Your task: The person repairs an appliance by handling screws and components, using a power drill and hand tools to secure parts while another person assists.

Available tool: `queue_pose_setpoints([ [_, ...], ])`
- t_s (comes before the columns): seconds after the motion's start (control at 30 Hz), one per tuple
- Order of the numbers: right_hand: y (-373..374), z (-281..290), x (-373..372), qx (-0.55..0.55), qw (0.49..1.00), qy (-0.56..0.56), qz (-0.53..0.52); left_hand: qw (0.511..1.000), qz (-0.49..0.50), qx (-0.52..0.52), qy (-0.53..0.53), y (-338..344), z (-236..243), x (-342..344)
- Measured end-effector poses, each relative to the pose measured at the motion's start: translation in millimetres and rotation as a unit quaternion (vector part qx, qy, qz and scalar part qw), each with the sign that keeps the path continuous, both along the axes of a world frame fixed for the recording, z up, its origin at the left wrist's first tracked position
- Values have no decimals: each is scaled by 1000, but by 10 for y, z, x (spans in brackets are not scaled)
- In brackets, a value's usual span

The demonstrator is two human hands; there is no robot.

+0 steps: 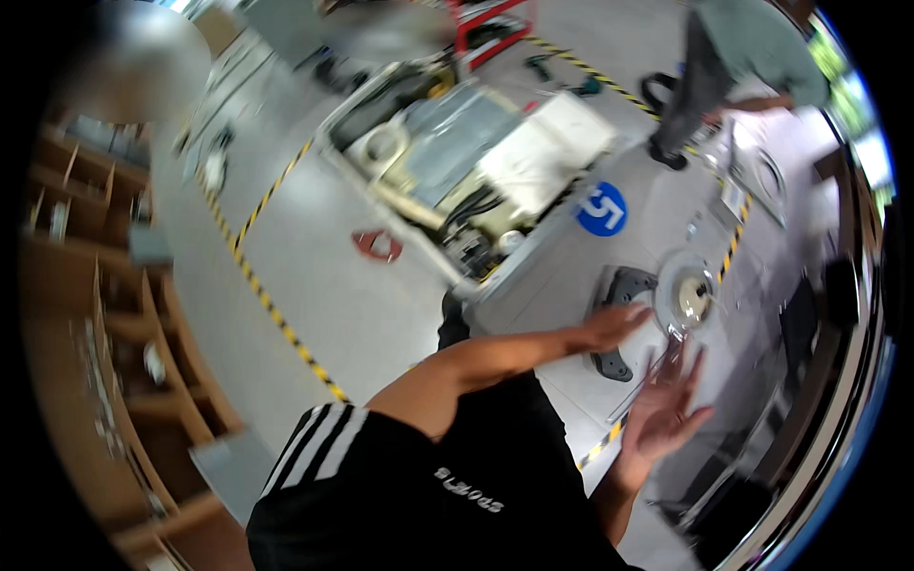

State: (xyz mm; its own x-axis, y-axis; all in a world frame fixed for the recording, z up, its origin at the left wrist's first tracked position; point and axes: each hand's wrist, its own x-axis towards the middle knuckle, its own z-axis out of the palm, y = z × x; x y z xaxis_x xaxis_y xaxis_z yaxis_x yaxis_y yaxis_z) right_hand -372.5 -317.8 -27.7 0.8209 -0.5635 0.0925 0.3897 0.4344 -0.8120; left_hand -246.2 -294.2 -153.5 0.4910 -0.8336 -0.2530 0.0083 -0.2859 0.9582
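My left hand (619,326) reaches across to the right with its fingers stretched out and nothing in it. Below it, my right hand (666,414) is turned palm up, fingers spread, also holding nothing. Under and beside my left hand lies a dark grey curved part (614,365) on the floor. Just beyond both hands is a round grey ring-shaped part (671,276) with a cream dome (692,300) in its middle. Whether my fingertips touch either part I cannot tell. The picture is smeared by motion.
An opened, box-shaped appliance (438,152) with a white panel (552,147) on it lies ahead. A reddish-brown part (377,246) is on the floor near it. Wooden compartment shelves (124,314) stand left. Another person (762,57) bends at the far right, beside a framed panel (762,176).
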Motion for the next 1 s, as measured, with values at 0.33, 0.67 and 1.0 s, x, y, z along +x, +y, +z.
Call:
queue_pose_setpoints([
  [0.33, -440, -957, -160, -263, 955, 68, 122, 794, 50, -562, 226, 521, 1592, -209],
  [0.67, 142, -58, 550, 192, 952, 133, 199, 833, 229, -415, -285, 323, 156, -308],
  [1.0, -162, -911, 420, -648, 752, 116, -40, 814, 120, -317, 471, -4, 39, -228],
])
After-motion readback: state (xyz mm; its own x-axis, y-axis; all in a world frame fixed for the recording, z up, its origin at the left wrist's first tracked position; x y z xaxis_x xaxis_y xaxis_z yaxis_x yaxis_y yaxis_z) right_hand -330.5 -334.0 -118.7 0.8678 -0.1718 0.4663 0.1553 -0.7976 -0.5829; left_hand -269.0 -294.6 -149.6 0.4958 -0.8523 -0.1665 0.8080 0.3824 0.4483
